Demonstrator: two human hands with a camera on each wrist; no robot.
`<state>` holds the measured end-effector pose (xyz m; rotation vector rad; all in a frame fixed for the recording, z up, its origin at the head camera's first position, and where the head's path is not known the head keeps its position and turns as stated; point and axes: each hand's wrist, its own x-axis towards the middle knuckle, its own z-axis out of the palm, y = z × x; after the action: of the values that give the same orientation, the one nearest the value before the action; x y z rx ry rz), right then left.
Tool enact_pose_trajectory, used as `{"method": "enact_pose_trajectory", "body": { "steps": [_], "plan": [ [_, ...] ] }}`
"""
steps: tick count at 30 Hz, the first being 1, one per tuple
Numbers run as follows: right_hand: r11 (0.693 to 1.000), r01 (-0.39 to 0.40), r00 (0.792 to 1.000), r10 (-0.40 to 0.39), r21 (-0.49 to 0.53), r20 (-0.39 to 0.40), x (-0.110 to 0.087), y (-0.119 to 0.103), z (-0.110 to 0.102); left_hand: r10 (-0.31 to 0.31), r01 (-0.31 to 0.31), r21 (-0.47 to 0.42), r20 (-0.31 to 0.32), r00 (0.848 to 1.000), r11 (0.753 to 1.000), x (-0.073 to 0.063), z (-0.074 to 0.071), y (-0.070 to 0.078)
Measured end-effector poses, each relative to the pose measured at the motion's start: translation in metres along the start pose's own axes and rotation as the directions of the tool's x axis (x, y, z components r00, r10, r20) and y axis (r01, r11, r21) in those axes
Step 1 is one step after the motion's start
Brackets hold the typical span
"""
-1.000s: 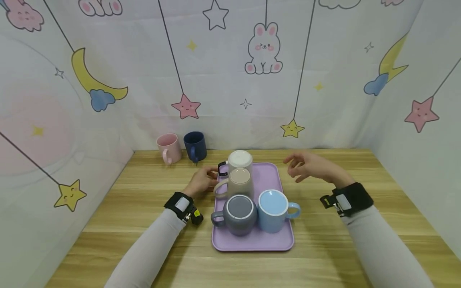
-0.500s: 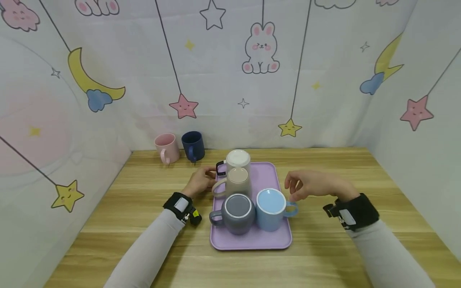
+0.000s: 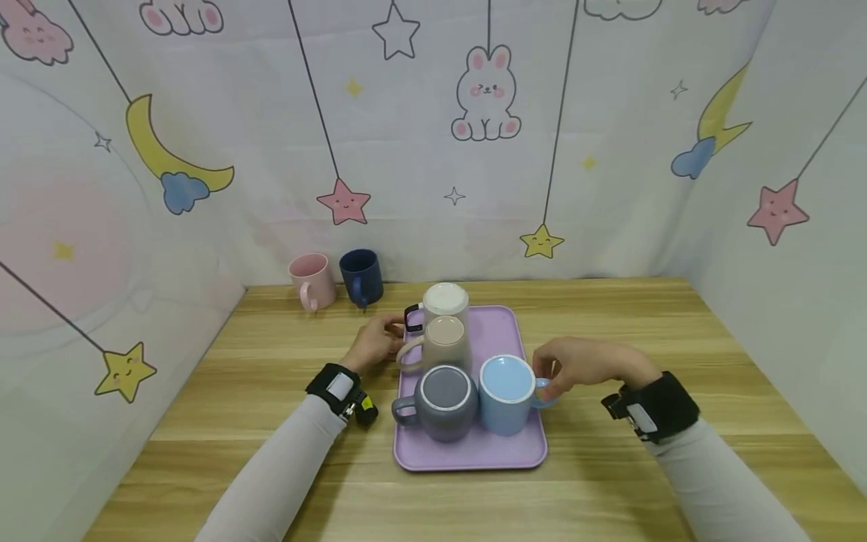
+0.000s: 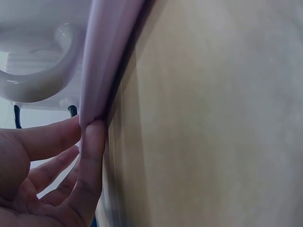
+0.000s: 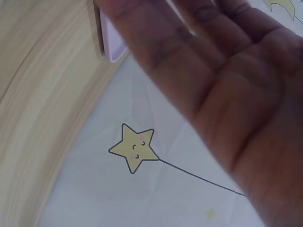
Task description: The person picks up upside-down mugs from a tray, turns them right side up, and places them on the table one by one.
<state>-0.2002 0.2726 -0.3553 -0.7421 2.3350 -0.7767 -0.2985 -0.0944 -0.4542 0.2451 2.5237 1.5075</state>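
A lilac tray (image 3: pixel 474 457) on the wooden table bears several upside-down mugs. In the head view, my right hand (image 3: pixel 588 363) pinches the handle of the light blue mug (image 3: pixel 505 406), which stands at the tray's right edge. My left hand (image 3: pixel 374 342) pinches the tray's left rim between thumb and finger, as the left wrist view shows close up on the tray rim (image 4: pixel 102 61). Left of the light blue mug sits a dark grey mug (image 3: pixel 445 421). Behind it are a beige mug (image 3: pixel 448 354) and a white mug (image 3: pixel 447 301) with a black-and-white handle.
Two upright mugs, one pink (image 3: pixel 317 284) and one navy (image 3: pixel 366 282), stand at the table's back left. A white cloth (image 3: pixel 406 150) printed with stars and a bunny hangs behind the table (image 3: pixel 630 482).
My right hand has come down and toward me from beside the tray's far right to the light blue mug's handle, where it now grips. The left hand stays at the tray rim.
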Motion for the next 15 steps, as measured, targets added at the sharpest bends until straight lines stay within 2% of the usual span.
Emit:
{"method": "enact_pose_trajectory", "body": {
  "steps": [6,10,15],
  "plan": [
    [0.998,0.055,0.998,-0.055,-0.003,-0.034,0.0019,0.0032,0.0038,-0.017,0.017,-0.001,-0.003,1.000,1.000,0.0004,-0.0001,-0.0021],
    [0.997,0.080,0.993,-0.081,-0.016,-0.087,0.0031,0.0031,0.0049,-0.014,0.014,0.005,-0.006,1.000,1.000,0.0012,0.0001,-0.0028],
    [0.996,0.071,0.985,-0.077,-0.043,-0.155,0.0047,0.0037,0.0051,-0.005,0.005,0.005,-0.001,1.000,1.000,0.0015,0.0008,-0.0028]
  ]
}}
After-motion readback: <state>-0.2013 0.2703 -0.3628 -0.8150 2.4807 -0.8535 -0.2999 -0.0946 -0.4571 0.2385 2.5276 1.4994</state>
